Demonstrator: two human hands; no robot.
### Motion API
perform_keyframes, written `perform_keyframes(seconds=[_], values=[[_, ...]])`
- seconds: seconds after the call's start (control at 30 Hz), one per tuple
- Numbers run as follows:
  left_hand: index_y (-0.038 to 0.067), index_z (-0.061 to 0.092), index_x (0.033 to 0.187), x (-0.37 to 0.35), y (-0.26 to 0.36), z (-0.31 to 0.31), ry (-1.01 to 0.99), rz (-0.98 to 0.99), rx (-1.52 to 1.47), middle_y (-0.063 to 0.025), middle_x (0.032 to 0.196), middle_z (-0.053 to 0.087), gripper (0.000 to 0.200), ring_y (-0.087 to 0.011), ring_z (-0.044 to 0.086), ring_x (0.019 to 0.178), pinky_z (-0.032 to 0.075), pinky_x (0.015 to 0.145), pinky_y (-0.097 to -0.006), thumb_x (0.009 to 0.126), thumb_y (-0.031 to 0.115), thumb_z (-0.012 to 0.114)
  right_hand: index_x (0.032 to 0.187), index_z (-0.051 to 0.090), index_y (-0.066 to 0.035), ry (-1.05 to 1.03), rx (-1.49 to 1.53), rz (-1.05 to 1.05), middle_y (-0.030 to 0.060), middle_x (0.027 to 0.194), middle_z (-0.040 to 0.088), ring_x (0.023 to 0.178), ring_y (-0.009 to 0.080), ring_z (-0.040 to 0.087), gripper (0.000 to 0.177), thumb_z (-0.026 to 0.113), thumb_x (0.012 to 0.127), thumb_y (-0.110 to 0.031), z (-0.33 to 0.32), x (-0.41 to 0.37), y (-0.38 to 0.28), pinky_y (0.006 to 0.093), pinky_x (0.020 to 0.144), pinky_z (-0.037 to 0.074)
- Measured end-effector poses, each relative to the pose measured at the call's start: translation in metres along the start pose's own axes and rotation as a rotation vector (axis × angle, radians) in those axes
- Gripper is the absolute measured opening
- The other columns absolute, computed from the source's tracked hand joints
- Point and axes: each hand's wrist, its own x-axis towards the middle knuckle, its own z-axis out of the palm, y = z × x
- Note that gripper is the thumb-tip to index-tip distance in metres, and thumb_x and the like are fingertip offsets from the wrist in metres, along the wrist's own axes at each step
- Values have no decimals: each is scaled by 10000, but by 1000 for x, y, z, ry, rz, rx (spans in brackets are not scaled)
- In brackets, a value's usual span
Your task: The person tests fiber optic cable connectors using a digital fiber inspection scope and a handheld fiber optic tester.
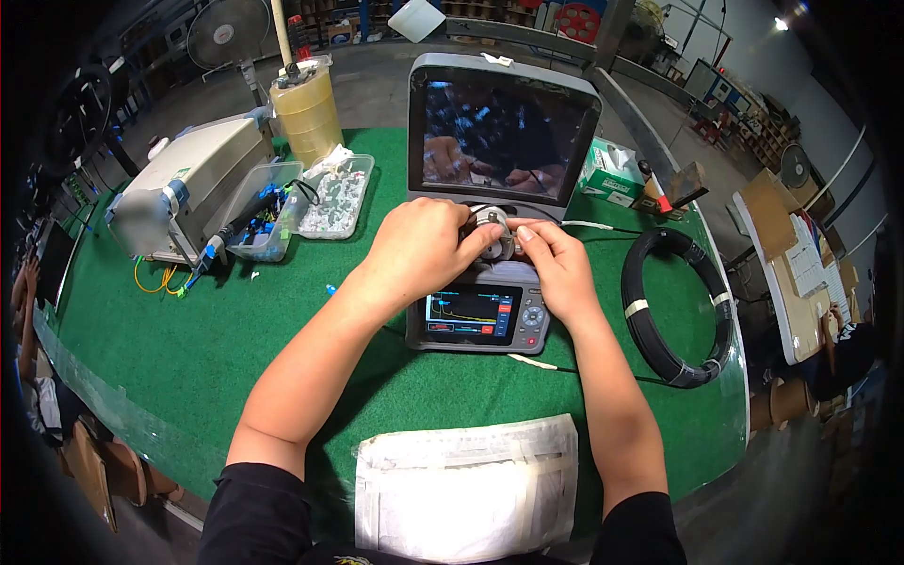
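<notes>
A small round metal fixture (493, 235) sits at the foot of the dark-screened monitor (496, 132). My left hand (426, 235) reaches over from its left side, fingers curled and thumb pressed against it. From the right, my right hand (556, 262) pinches at its edge with thumb and forefinger; what lies between these fingertips is too small to make out. Just below stands a grey handheld tester (537, 331), its lit screen showing a graph line. A thin black cable with a white sleeve (532, 362) runs along the tester's near side.
A coil of black cable (633, 311) lies on the right of the green mat (188, 348). Papers under plastic (466, 490) are at the front. Leftward stand clear bins (363, 193), a yellowish jar (311, 118) and a beige instrument (202, 155). A green-white tissue box (610, 179) is behind right.
</notes>
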Motion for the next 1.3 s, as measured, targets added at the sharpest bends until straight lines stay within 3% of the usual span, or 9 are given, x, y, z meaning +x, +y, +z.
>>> perform_keyframes(seconds=[0.23, 0.3, 0.87, 1.3], values=[[-6, 761, 920, 4, -7, -10, -91, -23, -127, -192, 743, 693, 400, -328, 664, 668, 500, 655, -411, 948, 384, 676, 1191, 721, -4, -34, -4, 35, 56, 1001, 729, 939, 107, 634, 333, 629, 1028, -280, -2, -1, -2, 265, 854, 501], [-20, 744, 819, 4, -9, -9, -70, -24, -236, -206, 653, 654, 478, -373, 652, 619, 500, 617, -451, 941, 435, 661, 1194, 720, -5, -36, 2, 40, 54, 998, 731, 938, 104, 631, 337, 629, 1029, -284, -2, -1, -2, 264, 856, 499], [-38, 750, 832, 5, -12, -10, -105, -41, -212, -211, 635, 646, 496, -359, 650, 596, 498, 605, -434, 924, 445, 682, 1202, 720, -13, -46, -16, 61, 42, 980, 730, 929, 98, 616, 387, 621, 1030, -345, -1, -2, -9, 269, 863, 489], [-45, 756, 851, 4, -9, -13, -131, -72, -214, -219, 654, 660, 517, -356, 669, 619, 513, 622, -429, 912, 464, 688, 1215, 715, -18, -53, 22, 47, -3, 907, 684, 857, 73, 569, 374, 635, 1024, -329, -1, -1, -7, 249, 797, 470]])
